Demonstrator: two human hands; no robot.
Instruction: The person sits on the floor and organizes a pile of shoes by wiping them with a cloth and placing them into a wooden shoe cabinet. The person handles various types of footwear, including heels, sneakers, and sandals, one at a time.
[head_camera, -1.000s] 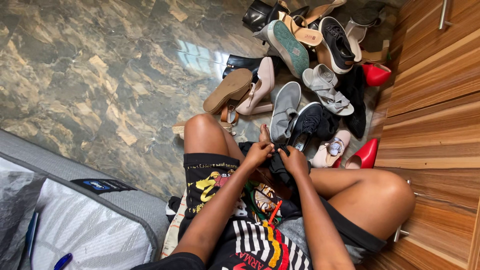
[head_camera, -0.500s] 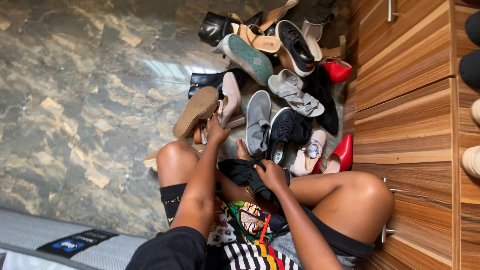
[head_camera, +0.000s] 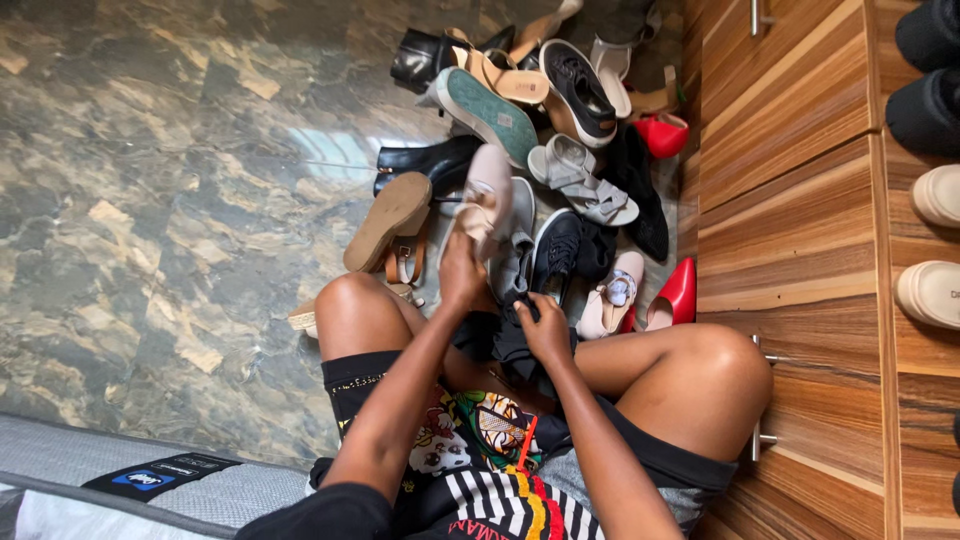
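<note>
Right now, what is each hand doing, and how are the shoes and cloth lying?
left hand: fingers shut on pink heeled shoe
pink heeled shoe: lifted off the pile
right hand: gripping black cloth
black cloth: bunched in the lap
teal-soled shoe: sole up
red heel: on its side by the cabinet

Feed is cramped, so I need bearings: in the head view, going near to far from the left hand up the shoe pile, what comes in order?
Left hand → beige high heel → green-soled shoe → black boot.
</note>
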